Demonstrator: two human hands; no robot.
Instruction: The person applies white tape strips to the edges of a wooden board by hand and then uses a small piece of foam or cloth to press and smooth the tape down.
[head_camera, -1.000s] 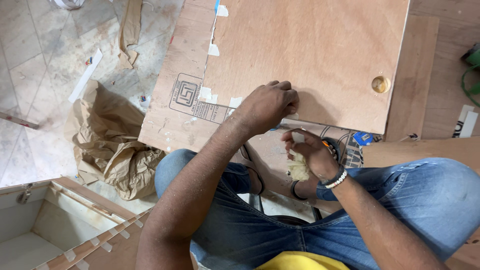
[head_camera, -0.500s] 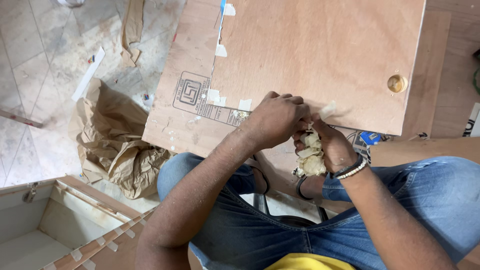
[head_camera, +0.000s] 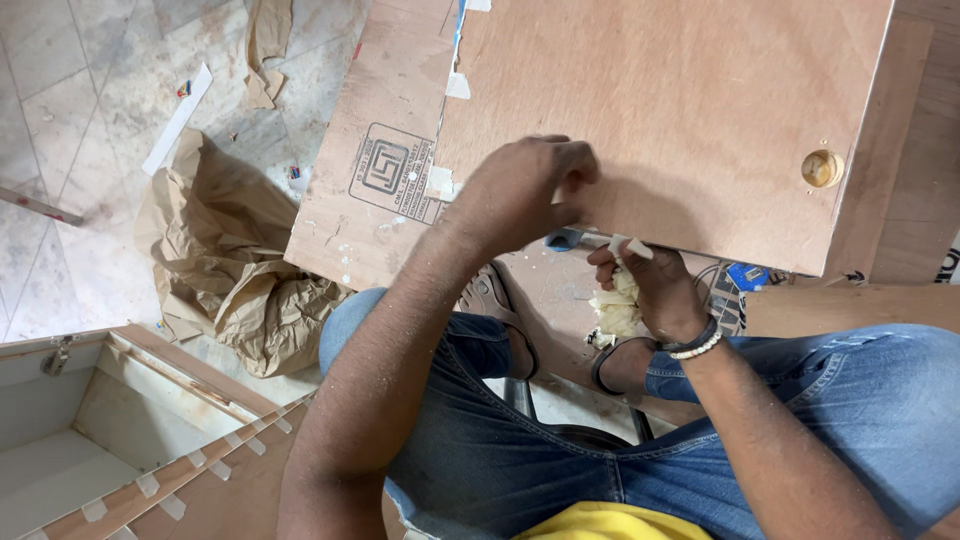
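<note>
Right hand (head_camera: 655, 290) grip full of tape scraps (head_camera: 618, 305)

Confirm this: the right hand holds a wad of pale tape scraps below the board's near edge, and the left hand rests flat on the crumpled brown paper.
Not quite. In the head view the left hand is at the near edge of the wooden board, fingers pinched, not on the crumpled brown paper, which lies apart on the floor. The right hand does hold the wad of pale tape scraps below that edge.

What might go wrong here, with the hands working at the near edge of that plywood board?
The left hand presses at the plywood board edge, so a splinter seems possible. The right hand is full of a wad of peeled tape, and bits may drop onto the floor beside the crumpled brown paper.
</note>
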